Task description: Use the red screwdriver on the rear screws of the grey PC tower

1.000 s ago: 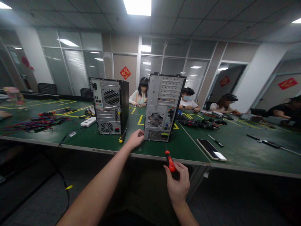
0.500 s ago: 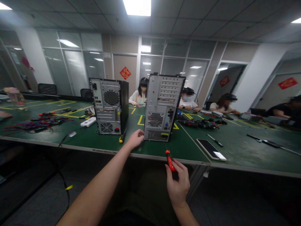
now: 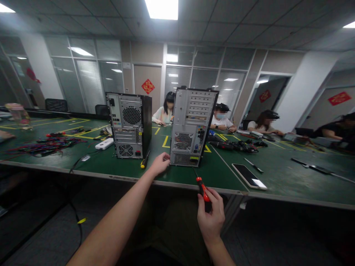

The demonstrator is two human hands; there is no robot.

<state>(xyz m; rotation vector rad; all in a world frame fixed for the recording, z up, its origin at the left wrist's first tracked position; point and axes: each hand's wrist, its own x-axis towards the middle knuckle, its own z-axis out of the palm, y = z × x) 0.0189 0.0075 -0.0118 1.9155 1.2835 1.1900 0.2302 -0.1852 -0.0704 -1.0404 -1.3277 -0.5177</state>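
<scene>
My right hand (image 3: 212, 212) is closed round the handle of a red and black screwdriver (image 3: 203, 190), whose shaft points up at the lower edge of the right computer tower (image 3: 184, 125). Beside that tower's lower left corner is my left hand (image 3: 161, 163), its fingers curled together; what they hold, if anything, is too small to tell. Both towers stand upright with their metal backs facing me. A yellow and black screwdriver (image 3: 143, 162) lies by the left computer tower (image 3: 127, 125).
On the green table (image 3: 216, 173) lie a phone (image 3: 248, 175), a thin tool (image 3: 253, 165) and black cables (image 3: 238, 144) at right. A white power strip (image 3: 104, 143) and a heap of coloured wires (image 3: 47, 144) lie at left. Several people sit across the table.
My right hand and the red screwdriver have shifted very slightly to the right. My left hand and the towers look unmoved.
</scene>
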